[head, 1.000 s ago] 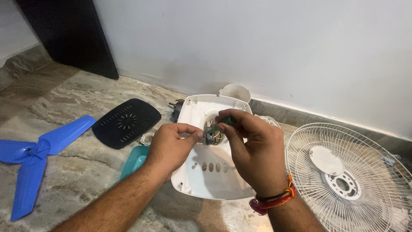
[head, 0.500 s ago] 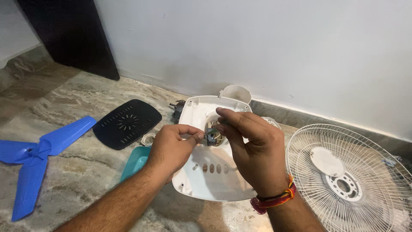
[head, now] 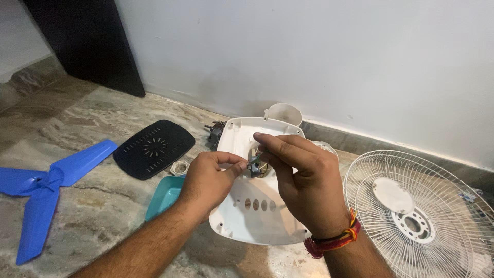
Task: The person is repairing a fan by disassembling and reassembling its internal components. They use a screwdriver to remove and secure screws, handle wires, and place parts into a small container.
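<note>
A white plastic fan base housing (head: 242, 216) lies open side up on the stone floor, with a row of holes in it. My left hand (head: 208, 180) and my right hand (head: 303, 180) meet over its middle. Between their fingertips is a small grey part (head: 254, 168) with thin wires, pinched from both sides. A red and yellow thread band sits on my right wrist.
A white wire fan guard (head: 427, 216) lies at the right. A black vented cover (head: 154, 148), a small white ring (head: 179, 167), a teal tray (head: 163, 198) and a blue three-blade fan blade (head: 46, 185) lie at the left. A white wall stands behind.
Both hands have stayed over the housing; my fingers have shifted slightly on the small grey part. The housing has hardly moved.
</note>
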